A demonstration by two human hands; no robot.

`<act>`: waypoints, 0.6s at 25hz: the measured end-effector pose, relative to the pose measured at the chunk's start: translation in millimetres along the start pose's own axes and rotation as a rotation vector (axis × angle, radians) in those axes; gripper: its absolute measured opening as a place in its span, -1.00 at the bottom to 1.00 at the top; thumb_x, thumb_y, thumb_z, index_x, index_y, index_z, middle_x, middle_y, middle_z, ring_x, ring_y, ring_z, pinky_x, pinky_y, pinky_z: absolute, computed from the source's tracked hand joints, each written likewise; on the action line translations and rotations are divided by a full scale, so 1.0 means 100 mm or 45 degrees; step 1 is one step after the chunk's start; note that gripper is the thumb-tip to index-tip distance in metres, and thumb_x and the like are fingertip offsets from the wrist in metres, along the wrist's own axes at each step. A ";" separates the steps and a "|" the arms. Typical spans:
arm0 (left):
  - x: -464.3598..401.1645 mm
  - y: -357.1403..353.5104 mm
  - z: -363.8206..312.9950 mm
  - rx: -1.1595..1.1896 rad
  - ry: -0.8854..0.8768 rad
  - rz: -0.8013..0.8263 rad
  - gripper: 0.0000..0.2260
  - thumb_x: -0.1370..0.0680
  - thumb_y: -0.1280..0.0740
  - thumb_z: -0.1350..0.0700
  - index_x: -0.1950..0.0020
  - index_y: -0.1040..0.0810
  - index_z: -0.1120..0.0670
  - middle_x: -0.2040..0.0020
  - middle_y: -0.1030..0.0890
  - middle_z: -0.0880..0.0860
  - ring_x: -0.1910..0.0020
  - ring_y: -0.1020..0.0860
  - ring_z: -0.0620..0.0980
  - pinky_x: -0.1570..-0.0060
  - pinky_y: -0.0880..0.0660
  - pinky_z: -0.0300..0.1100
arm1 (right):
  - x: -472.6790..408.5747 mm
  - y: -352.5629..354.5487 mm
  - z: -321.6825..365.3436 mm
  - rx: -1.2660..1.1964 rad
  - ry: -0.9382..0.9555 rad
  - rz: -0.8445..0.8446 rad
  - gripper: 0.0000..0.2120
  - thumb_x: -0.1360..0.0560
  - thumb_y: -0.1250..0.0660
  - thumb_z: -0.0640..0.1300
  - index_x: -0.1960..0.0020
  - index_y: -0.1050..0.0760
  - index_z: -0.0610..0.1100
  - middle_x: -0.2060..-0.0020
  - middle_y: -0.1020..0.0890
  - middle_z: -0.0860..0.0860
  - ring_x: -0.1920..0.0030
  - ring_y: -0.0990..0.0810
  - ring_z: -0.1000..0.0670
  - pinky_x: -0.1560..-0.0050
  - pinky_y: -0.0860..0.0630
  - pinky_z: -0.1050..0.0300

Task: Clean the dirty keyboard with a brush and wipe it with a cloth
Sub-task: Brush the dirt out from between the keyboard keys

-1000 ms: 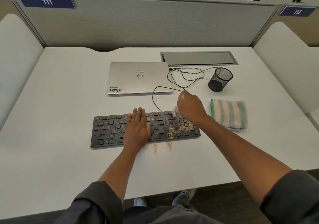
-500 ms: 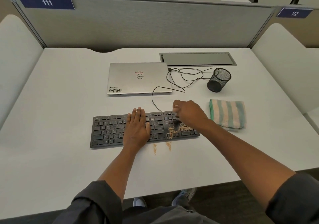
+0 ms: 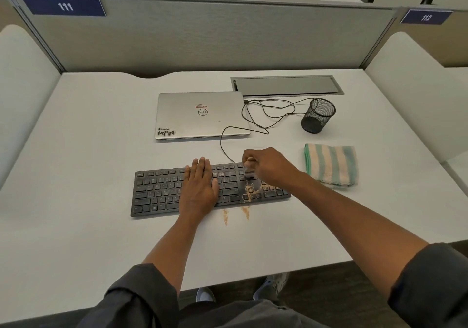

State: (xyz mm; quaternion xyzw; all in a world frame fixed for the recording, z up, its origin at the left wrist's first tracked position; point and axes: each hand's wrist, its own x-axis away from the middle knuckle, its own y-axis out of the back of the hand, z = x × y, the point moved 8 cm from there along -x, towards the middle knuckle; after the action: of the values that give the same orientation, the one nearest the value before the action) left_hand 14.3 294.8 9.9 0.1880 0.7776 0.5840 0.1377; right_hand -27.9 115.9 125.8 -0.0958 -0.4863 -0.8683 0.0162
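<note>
Keyboard (image 3: 162, 193) near the desk's (image 3: 88, 226) front edge: left hand (image 3: 198, 188) lies flat on the keys, steadying it. Right hand (image 3: 268, 165) grips the brush (image 3: 249, 172), bristles on the crumbed keys; cloth (image 3: 331, 167) waits toward the right edge.

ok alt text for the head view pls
A person's right hand holds a small brush on a black keyboard dusted with tan crumbs, while the left hand presses flat on the keys. A striped cloth lies to the right, a closed laptop behind.
</note>
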 end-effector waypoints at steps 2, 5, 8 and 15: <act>0.00 0.00 0.00 -0.008 0.004 -0.008 -0.31 -0.59 0.21 -0.14 -0.66 -0.02 0.17 -0.66 -0.06 0.15 -0.64 0.03 0.09 -0.61 0.15 0.03 | -0.01 0.06 0.02 0.053 0.017 -0.029 -0.85 -0.61 -0.25 -0.18 0.06 -0.54 0.00 0.27 -0.56 0.15 0.23 -0.54 0.13 0.29 -0.43 0.21; 0.00 0.00 0.00 -0.008 0.002 -0.012 -0.31 -0.59 0.21 -0.14 -0.65 -0.03 0.17 -0.65 -0.07 0.15 -0.64 0.02 0.09 -0.61 0.15 0.03 | 0.00 0.03 0.04 0.042 0.018 -0.002 -0.86 -0.62 -0.25 -0.14 0.07 -0.54 0.00 0.23 -0.60 0.10 0.22 -0.56 0.10 0.21 -0.49 0.14; 0.00 0.00 0.00 -0.015 0.004 0.002 -0.31 -0.59 0.22 -0.14 -0.66 -0.01 0.17 -0.66 -0.06 0.15 -0.64 0.03 0.09 -0.61 0.15 0.03 | 0.00 0.03 0.04 -0.181 -0.014 -0.051 -0.83 -0.61 -0.22 -0.15 0.11 -0.51 0.03 0.24 -0.64 0.08 0.19 -0.63 0.07 0.22 -0.54 0.10; 0.01 0.02 -0.01 -0.020 0.005 0.000 -0.32 -0.59 0.22 -0.13 -0.66 0.00 0.17 -0.66 -0.06 0.14 -0.64 0.03 0.09 -0.61 0.17 0.02 | -0.01 -0.06 0.12 0.205 -0.072 -0.039 -0.88 -0.58 -0.11 -0.29 -0.02 -0.42 -0.25 0.19 -0.64 -0.19 0.21 -0.60 -0.20 0.18 -0.56 -0.05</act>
State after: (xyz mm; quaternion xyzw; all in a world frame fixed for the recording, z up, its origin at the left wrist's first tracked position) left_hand 13.3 295.1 11.9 0.1858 0.7731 0.5907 0.1375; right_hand -25.4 129.3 127.1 -0.1114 -0.5564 -0.8234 -0.0032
